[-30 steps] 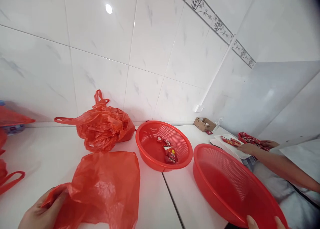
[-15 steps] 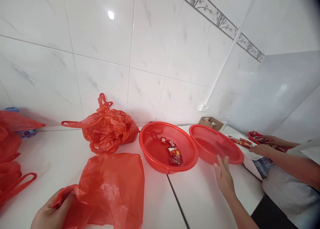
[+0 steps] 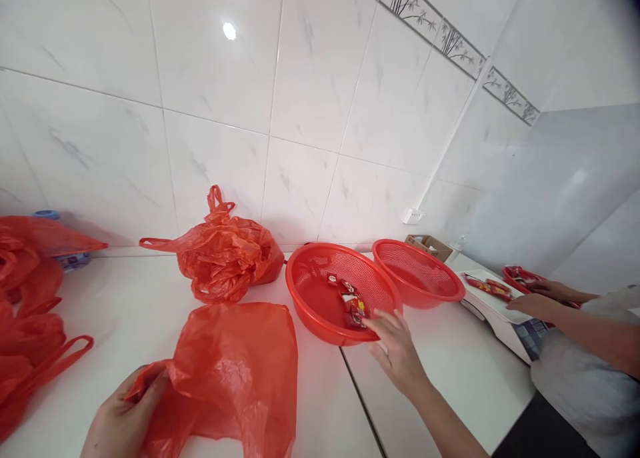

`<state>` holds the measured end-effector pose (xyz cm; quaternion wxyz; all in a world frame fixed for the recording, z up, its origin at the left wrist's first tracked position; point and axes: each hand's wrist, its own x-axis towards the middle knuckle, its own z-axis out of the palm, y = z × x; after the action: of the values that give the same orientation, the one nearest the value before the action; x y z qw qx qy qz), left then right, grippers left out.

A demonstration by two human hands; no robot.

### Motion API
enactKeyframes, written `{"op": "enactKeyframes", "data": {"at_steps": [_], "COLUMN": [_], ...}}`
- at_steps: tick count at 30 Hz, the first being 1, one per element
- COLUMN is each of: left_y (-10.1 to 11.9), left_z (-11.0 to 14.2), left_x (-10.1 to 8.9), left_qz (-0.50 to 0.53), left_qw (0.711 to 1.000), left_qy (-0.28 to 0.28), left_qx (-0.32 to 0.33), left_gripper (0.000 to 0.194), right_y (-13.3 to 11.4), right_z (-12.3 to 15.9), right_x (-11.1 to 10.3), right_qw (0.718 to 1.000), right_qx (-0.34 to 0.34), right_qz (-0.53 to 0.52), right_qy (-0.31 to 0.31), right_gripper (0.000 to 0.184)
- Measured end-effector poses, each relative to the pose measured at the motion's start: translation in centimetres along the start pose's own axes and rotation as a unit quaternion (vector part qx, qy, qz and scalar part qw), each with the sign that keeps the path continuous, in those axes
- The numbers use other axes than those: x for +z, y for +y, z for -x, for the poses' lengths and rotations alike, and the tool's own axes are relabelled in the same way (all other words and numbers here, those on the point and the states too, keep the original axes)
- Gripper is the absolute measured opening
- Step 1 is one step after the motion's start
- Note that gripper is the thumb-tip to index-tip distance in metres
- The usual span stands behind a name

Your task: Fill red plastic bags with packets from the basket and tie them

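My left hand [image 3: 125,411] is closed on the gathered edge of a red plastic bag [image 3: 240,371], which lies spread on the table. My right hand [image 3: 395,348], fingers apart, is at the near right rim of a red perforated basket [image 3: 315,305]. Its fingertips overlap the rim in view; whether they touch it I cannot tell. Several small red packets [image 3: 354,305] lie inside. Just to the right sits a second red basket [image 3: 417,298], with no packets showing in it.
A bundle of red bags [image 3: 230,258] sits against the tiled wall. More red bags [image 3: 30,311] lie at the left, before a blue-capped container [image 3: 75,261]. On the right, a co-worker's hands [image 3: 540,301] are near a scale [image 3: 505,305] bearing packets and another basket [image 3: 515,278]. A cardboard box [image 3: 430,246] stands behind.
My right hand has moved left from the second basket to the packet basket's rim. The second basket has shifted left and back. My left hand keeps its hold on the bag.
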<state>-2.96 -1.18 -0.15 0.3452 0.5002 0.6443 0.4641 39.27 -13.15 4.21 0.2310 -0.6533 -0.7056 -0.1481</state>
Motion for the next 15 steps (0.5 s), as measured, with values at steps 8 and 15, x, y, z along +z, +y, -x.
{"op": "enactKeyframes", "data": {"at_steps": [8,15], "left_y": [-0.5,-0.8], "left_z": [0.0,-0.1], "left_x": [-0.3,-0.2], "left_qz": [0.038,0.017], "left_qw": [0.992,0.994], "left_qy": [-0.091,-0.068], "left_qx": [-0.072,-0.089], "left_gripper": [0.038,0.032], "right_y": [1.4,4.6], "right_z": [6.9,14.6], "right_x": [-3.3,-7.0], "right_qw": [0.997,0.991], "right_qx": [0.001,0.003], "right_qz": [0.071,0.135], "right_qy": [-0.021,-0.017], "right_gripper": [0.029,0.041]}}
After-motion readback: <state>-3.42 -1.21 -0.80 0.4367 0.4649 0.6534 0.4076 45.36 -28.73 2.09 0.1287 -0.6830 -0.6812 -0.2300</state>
